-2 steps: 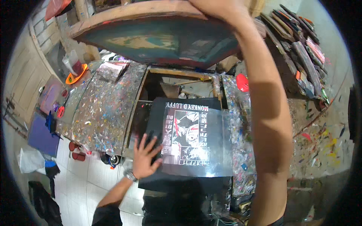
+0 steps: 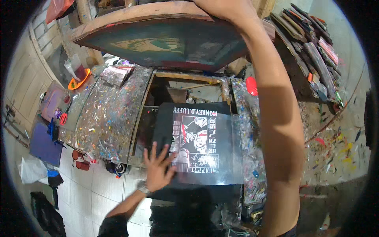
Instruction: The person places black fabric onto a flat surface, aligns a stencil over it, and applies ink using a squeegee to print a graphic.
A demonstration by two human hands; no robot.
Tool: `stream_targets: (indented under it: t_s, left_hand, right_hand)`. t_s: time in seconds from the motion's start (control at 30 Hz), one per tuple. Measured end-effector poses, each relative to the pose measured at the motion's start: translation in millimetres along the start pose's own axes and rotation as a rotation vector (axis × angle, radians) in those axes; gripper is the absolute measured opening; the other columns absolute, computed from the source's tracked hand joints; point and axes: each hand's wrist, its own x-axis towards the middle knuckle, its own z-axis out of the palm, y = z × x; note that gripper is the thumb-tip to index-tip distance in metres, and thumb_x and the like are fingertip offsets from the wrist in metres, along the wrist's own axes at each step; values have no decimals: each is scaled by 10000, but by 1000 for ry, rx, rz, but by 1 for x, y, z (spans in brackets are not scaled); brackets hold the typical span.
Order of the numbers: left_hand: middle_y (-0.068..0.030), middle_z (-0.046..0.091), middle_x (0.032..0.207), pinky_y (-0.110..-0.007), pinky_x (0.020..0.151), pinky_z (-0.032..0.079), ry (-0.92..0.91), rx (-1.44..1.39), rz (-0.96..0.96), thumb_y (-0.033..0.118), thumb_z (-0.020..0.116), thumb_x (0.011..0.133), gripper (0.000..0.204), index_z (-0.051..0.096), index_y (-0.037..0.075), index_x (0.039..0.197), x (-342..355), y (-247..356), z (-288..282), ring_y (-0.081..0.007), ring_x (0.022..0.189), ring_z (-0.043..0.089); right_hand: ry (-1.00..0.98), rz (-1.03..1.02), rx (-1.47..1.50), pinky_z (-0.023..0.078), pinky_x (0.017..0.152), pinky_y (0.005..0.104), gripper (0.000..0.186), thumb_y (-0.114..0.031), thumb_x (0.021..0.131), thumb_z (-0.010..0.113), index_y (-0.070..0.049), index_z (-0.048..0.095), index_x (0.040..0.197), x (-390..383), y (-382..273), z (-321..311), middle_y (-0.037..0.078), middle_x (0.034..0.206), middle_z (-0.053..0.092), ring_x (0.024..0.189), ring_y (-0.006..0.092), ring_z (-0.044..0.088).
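A black piece of fabric (image 2: pixel 164 118), likely a shirt, lies flat in front of me, bearing a white, red and grey comic-style print (image 2: pixel 196 138). My left hand (image 2: pixel 160 170) is spread over its lower left part, fingers apart and holding nothing; whether the palm presses down I cannot tell. Beyond the fabric, a printing screen (image 2: pixel 144 44) in a wooden frame (image 2: pixel 138 14) is tilted up. My right hand (image 2: pixel 229 8) grips the frame's raised top edge, with its fingertips partly cut off by the picture's upper rim.
Paint-spattered worktops (image 2: pixel 106 106) flank the fabric. An orange tray (image 2: pixel 80 79) with a jug of dark red liquid (image 2: pixel 77 67) stands far left, near red scissors (image 2: pixel 63 118). At far right, several squeegee-like tools (image 2: pixel 316 55) lean together. A red disc-like thing (image 2: pixel 252 85) lies beside my right arm.
My left hand has slid a little to the right and toward me over the fabric's edge. My right hand still holds the raised frame, which has barely shifted.
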Motion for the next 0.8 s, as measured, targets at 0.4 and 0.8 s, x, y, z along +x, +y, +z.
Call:
stream_targets:
  t_s: [0.4, 0.8]
  left_hand:
    - [-148, 532, 1405, -658, 1116, 282, 463, 252, -209, 201, 820, 726, 663, 595, 138, 1346, 88, -8, -191, -395, 1343, 456]
    - [-144, 601, 993, -480, 939, 421, 24, -41, -55, 377, 848, 739, 479, 636, 24, 984, -36, -43, -34, -344, 1010, 578]
  right_hand:
    - [116, -286, -17, 416, 983, 520, 491, -558, 901, 678, -78, 680, 1003, -210, -17, 37, 118, 938, 664, 960, 277, 626]
    - [-529, -381, 106, 412, 991, 539, 177, -228, 886, 706, -134, 654, 1027, -400, 27, 141, 49, 913, 677, 921, 253, 693]
